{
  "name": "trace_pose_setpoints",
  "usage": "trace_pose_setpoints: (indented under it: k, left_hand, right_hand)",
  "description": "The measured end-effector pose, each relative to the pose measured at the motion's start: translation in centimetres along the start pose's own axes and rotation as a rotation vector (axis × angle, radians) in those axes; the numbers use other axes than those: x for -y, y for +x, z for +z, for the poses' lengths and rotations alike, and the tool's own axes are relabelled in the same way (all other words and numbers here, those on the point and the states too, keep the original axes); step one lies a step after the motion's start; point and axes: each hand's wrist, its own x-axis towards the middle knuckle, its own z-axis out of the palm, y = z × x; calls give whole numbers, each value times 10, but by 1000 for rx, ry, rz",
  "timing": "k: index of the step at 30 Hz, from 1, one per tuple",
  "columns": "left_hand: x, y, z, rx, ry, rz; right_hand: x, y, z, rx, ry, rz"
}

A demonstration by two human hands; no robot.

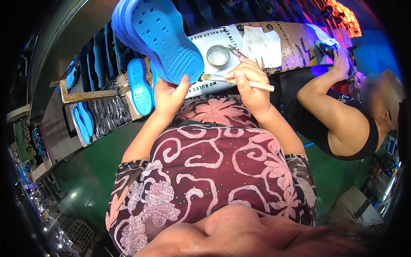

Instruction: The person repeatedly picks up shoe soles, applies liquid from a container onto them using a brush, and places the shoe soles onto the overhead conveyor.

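My left hand (168, 97) grips the near end of a large blue shoe sole (165, 36), its thumb on the edge. Small holes dot the sole's upper part and ridges cross its lower part. In my right hand (251, 81) is a paintbrush with a pale handle (262, 87). Its bristles point left, close to the sole's lower right edge; whether they touch it, I cannot tell. Just beyond the brush stands a small round metal bowl (218, 56) with whitish contents. A pair of scissors (236, 52), partly hidden, appears to lie beside the bowl.
White fabric gloves (261, 46) lie on the cardboard-covered bench (291, 36). More blue soles rest at left, one on cardboard (139, 85) and others farther out (83, 123). A wooden bar (90, 97) stands between them. At right, a co-worker (342, 103) handles a dark shoe.
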Motion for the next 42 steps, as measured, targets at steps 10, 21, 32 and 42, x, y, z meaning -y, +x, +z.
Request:
trace_pose_setpoints:
  k: [10,21,32,42]
  left_hand:
    - [5,-2,-4,38,199,165]
    - [1,-4,-6,31,194,131]
    - [3,-2,-1,-15,186,193]
    - [14,-2,1,-51,189,298]
  right_hand:
    - [-4,-4,-1,96,-189,-11]
    - [-1,-3,7,74,-211,-31]
    - [-1,-5,6,91,-201,-97]
    - [3,-7,8,70,-153,-23]
